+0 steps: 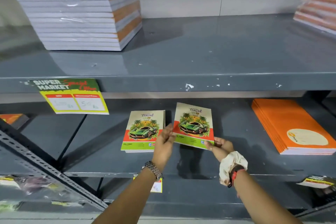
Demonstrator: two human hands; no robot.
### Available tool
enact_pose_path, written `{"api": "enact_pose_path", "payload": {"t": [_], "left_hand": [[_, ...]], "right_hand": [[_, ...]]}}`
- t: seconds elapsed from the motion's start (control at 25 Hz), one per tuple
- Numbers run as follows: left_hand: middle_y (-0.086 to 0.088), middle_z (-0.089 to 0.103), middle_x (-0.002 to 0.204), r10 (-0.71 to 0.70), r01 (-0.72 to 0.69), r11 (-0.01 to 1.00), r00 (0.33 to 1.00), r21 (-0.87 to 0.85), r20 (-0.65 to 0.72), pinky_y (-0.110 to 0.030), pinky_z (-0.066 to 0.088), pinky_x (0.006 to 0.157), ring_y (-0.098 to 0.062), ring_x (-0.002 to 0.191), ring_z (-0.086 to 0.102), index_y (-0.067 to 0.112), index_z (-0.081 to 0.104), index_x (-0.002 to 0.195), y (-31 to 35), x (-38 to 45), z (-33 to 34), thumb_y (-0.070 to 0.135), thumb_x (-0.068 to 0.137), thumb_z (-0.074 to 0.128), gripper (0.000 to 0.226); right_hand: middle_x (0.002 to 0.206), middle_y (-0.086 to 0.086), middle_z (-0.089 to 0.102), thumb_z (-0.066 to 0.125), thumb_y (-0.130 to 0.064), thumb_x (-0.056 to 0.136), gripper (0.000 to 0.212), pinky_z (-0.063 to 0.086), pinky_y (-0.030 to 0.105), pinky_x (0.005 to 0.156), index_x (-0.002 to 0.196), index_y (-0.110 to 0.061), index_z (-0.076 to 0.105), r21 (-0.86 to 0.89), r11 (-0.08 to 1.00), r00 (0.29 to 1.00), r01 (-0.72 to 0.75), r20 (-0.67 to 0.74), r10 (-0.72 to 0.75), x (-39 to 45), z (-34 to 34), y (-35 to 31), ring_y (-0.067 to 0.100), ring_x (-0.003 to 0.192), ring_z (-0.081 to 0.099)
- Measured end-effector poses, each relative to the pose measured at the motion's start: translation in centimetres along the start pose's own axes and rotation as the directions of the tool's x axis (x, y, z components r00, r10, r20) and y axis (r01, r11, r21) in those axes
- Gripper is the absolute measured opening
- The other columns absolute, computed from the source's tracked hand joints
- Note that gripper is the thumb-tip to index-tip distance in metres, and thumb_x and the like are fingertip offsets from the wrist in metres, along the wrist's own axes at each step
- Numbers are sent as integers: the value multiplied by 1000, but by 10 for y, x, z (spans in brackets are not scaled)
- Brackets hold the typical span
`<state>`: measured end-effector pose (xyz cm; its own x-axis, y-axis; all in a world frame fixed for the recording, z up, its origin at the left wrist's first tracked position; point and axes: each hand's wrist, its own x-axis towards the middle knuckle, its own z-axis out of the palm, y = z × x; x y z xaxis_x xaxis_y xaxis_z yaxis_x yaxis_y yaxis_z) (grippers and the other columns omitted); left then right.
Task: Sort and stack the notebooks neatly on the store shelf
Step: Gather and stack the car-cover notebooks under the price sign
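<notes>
I hold a notebook with a green car cover [193,125] just above the middle shelf [236,162], tilted up at its far end. My left hand [164,142] grips its near left edge and my right hand [221,144] grips its near right corner. To its left a small stack of the same car notebooks [143,131] lies flat on the shelf, close beside my left hand. A stack of orange notebooks [291,125] lies at the shelf's right.
On the upper shelf [200,51] stands a tall wrapped pile of white and orange pads [78,18] at left and another pile [318,5] at far right. A price tag [72,96] hangs from the upper shelf edge. A slanted metal brace [45,169] crosses the lower left.
</notes>
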<state>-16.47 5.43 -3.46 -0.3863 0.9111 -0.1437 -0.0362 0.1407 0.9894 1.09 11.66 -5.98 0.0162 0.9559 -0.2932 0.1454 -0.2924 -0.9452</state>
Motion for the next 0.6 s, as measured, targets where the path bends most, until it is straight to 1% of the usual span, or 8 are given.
{"api": "enact_pose_path", "payload": {"t": [0.04, 0.12, 0.2, 0.28, 0.32, 0.4, 0.52, 0.6], "left_hand": [[7, 51, 124, 13, -13, 1000, 1000, 20, -19, -12, 42, 91, -10, 118, 48, 12, 46, 128, 5, 4, -11, 8, 91, 48, 38], [4, 51, 128, 22, -19, 999, 998, 44, -61, -24, 39, 98, -12, 119, 47, 12, 44, 131, 11, 10, -36, 9, 91, 47, 40], [1, 50, 131, 8, -2, 999, 992, 44, -126, -28, 37, 101, -16, 122, 47, 12, 44, 131, 10, 13, -67, 8, 92, 45, 39], [-1, 50, 133, -10, 15, 999, 985, 30, -174, -28, 36, 101, -17, 122, 47, 10, 45, 130, 5, 15, -92, 5, 93, 42, 38], [-1, 50, 132, -20, 25, 999, 981, 25, -193, -27, 36, 100, -17, 120, 48, 8, 45, 130, 3, 14, -102, 4, 93, 41, 38], [-5, 53, 129, -53, 58, 998, 973, 16, -226, -28, 39, 97, -20, 116, 52, 6, 46, 129, -2, 14, -118, 4, 93, 41, 36], [-8, 61, 120, -52, 64, 997, 970, 42, -239, -26, 49, 88, -20, 103, 60, 8, 53, 120, -13, 16, -132, 2, 93, 39, 31], [-9, 64, 119, -53, 75, 994, 967, 79, -250, -34, 49, 94, -22, 107, 61, 10, 56, 119, -18, 18, -136, 2, 92, 39, 33]], "right_hand": [[93, 13, 67, 72, 3, 75, 27, 48, 1, 48, 101, 6, 65, 13, 1000, 1000, 21, 11, -21, -1, 11, -3, 22, 82, 62], [89, 13, 69, 74, 0, 73, 25, 51, 4, 52, 96, 1, 66, 19, 999, 998, 46, 32, -47, -3, 36, -11, 22, 78, 63], [89, 13, 71, 77, -3, 71, 27, 58, 20, 69, 95, 0, 66, -7, 999, 996, 49, 75, -48, -5, 69, -14, 25, 82, 67], [93, 14, 74, 79, -7, 69, 31, 57, 40, 85, 96, -2, 67, -58, 998, 992, 37, 123, -30, -7, 97, -10, 28, 88, 69], [94, 14, 74, 80, -9, 69, 32, 55, 44, 89, 97, -3, 67, -82, 996, 989, 31, 147, -19, -9, 110, -8, 28, 89, 70], [97, 13, 75, 79, -12, 69, 33, 55, 44, 89, 99, -5, 66, -129, 991, 986, 27, 165, -6, -10, 131, -2, 27, 88, 70], [101, 11, 74, 79, -18, 71, 37, 56, 34, 83, 103, -5, 64, -224, 973, 986, 59, 166, -22, -14, 149, 1, 26, 89, 69], [103, 11, 73, 77, -18, 72, 39, 51, 28, 78, 105, -4, 62, -248, 966, 986, 75, 164, -35, -16, 154, 2, 27, 91, 68]]}}
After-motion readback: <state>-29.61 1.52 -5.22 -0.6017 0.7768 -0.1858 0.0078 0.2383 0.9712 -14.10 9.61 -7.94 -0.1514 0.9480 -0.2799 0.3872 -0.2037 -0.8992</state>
